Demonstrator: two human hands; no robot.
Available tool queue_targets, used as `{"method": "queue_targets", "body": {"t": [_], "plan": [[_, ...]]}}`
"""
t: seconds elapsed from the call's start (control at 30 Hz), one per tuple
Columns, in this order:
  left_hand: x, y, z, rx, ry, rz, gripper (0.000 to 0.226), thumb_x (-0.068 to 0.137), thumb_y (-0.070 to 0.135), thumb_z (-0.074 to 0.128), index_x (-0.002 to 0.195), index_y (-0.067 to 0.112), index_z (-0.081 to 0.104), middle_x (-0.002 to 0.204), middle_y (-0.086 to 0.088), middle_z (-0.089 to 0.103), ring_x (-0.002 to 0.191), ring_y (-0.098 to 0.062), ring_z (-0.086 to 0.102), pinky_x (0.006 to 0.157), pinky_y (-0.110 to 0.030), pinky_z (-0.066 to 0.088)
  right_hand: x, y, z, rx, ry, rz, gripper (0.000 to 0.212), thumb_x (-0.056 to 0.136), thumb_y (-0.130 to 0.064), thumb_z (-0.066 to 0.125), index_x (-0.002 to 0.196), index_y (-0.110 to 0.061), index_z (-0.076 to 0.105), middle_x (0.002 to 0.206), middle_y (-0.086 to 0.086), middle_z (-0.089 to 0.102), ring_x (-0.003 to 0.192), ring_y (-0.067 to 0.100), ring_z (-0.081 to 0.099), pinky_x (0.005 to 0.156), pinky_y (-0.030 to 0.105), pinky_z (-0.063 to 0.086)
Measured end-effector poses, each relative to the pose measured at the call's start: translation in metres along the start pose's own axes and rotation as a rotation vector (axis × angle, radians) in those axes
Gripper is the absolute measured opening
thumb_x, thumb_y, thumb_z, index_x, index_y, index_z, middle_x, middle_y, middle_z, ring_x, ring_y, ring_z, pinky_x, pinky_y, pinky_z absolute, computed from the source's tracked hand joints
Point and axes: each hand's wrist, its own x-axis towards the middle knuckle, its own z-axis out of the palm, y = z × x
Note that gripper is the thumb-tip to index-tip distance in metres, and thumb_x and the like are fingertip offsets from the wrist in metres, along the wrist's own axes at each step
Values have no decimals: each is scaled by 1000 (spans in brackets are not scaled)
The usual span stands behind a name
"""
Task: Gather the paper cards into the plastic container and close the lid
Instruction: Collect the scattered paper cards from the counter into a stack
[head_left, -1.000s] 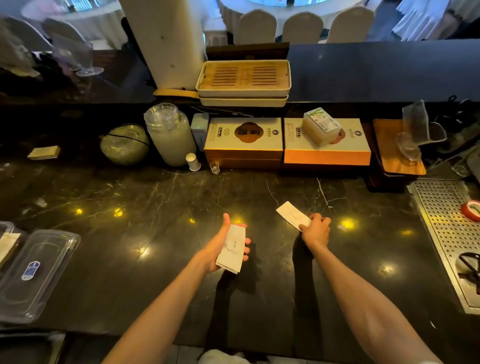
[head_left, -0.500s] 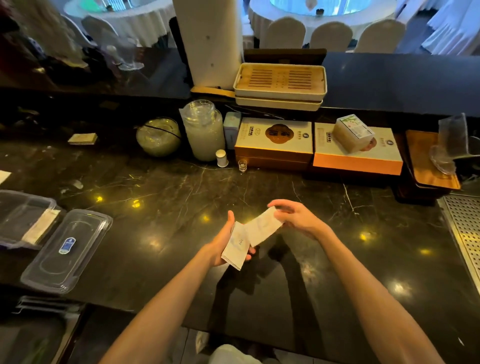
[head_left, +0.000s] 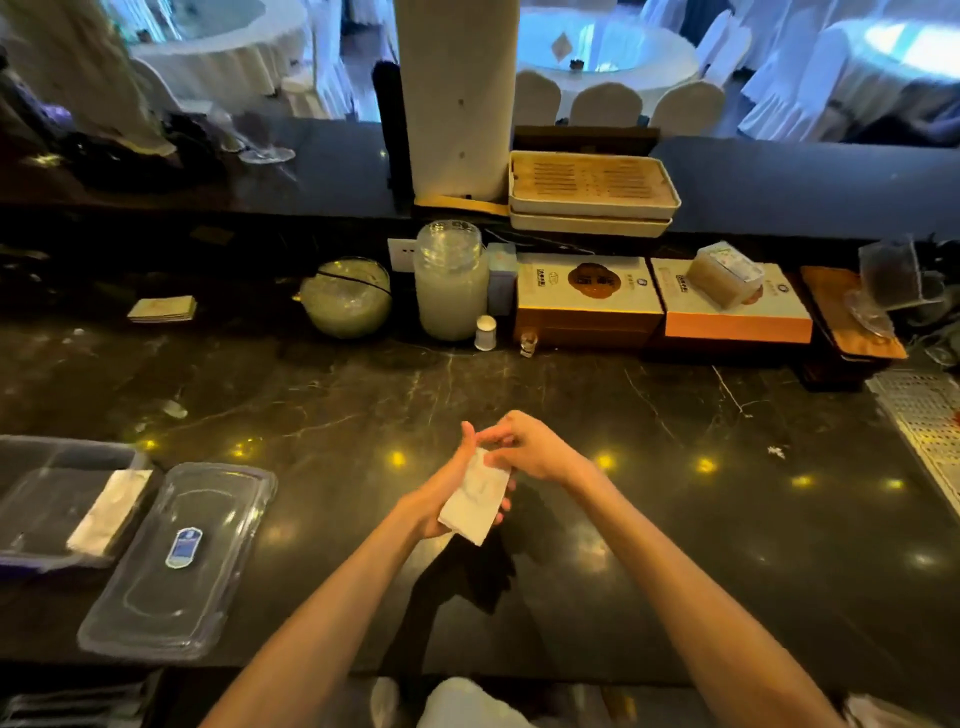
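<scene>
A stack of white paper cards (head_left: 474, 500) rests in my left hand (head_left: 441, 488), held above the middle of the dark marble counter (head_left: 675, 519). My right hand (head_left: 530, 448) presses its fingers on the top end of that stack. The clear plastic container (head_left: 31, 467) sits open at the left edge, with several white cards (head_left: 106, 512) inside it. Its clear lid (head_left: 179, 561), marked with a blue sticker, lies flat on the counter just right of the container.
Along the back stand a round glass bowl (head_left: 347, 297), a tall glass jar (head_left: 451, 280), a small white shaker (head_left: 485, 332), two orange-and-white boxes (head_left: 587, 296) and stacked trays (head_left: 592, 189). A perforated metal drain plate (head_left: 924, 415) lies at the right edge. Another small card pile (head_left: 162, 308) sits back left.
My right hand picked a card off the counter, carried it left and laid it on the stack in my left hand. The view shifted so the container and lid now show more fully.
</scene>
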Motion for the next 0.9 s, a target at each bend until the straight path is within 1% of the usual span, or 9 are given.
{"method": "queue_targets", "body": {"t": [0.07, 0.13, 0.23, 0.37, 0.47, 0.57, 0.63, 0.8, 0.9], "plan": [[-20, 3, -24, 54, -6, 31, 82, 82, 80, 32, 121, 12, 57, 93, -11, 71, 75, -23, 71, 63, -32, 60, 9, -19, 25, -12, 56, 42, 45, 89, -21, 65, 132, -32, 57, 109, -7, 61, 101, 5, 59, 89, 24, 50], [-43, 8, -44, 126, -19, 54, 81, 82, 78, 38, 125, 12, 53, 95, -13, 71, 75, -24, 72, 62, -33, 60, 16, -37, 49, 66, 42, 83, 45, 92, -21, 62, 136, -32, 55, 118, -7, 64, 107, 8, 62, 91, 28, 52], [-68, 11, -69, 211, -10, 77, 87, 75, 76, 53, 136, 15, 41, 98, -19, 70, 73, -28, 72, 59, -37, 61, 23, -59, 80, 145, 58, 64, 32, 94, -15, 59, 125, -20, 64, 109, -2, 70, 93, 8, 66, 86, 33, 55], [-90, 17, -97, 358, -39, 68, 74, 81, 61, 64, 137, 21, 38, 109, -19, 69, 84, -32, 72, 63, -36, 62, 26, -71, 103, 223, 140, 88, 23, 90, -8, 62, 112, -15, 62, 107, -1, 66, 102, 16, 64, 89, 32, 54], [-97, 13, -118, 621, 214, 249, 49, 85, 44, 70, 126, 20, 58, 117, -7, 67, 103, -22, 68, 80, -25, 58, 22, -64, 122, 328, 288, 158, 26, 86, -3, 67, 103, -20, 58, 99, -3, 63, 93, 14, 61, 80, 20, 51], [-93, -6, -134, 595, 494, 478, 29, 82, 21, 78, 108, 15, 67, 110, -6, 69, 103, -19, 65, 84, -21, 53, 22, -48, 148, 403, 488, 280, 33, 87, -5, 67, 93, -35, 55, 92, -11, 63, 89, 8, 63, 69, 14, 51], [-86, -21, -138, 628, 575, 533, 30, 85, 12, 74, 112, 14, 65, 111, -4, 67, 104, -19, 64, 91, -25, 51, 28, -36, 168, 401, 571, 295, 35, 89, -8, 65, 89, -41, 53, 94, -13, 65, 93, 4, 65, 72, 14, 53], [-62, -49, -150, 934, 689, 683, 32, 97, 0, 54, 126, 7, 62, 116, -7, 57, 105, -13, 58, 93, -5, 41, 48, -23, 202, 278, 682, 292, 29, 95, -13, 56, 107, -38, 49, 104, -13, 64, 103, 9, 65, 81, 13, 48], [-51, -55, -163, 1043, 682, 785, 44, 92, -6, 56, 133, 9, 58, 118, 2, 46, 106, -8, 53, 97, -4, 38, 62, -17, 209, 202, 720, 216, 48, 98, -13, 50, 135, -43, 42, 127, -22, 52, 115, -8, 53, 91, 4, 41]]}}
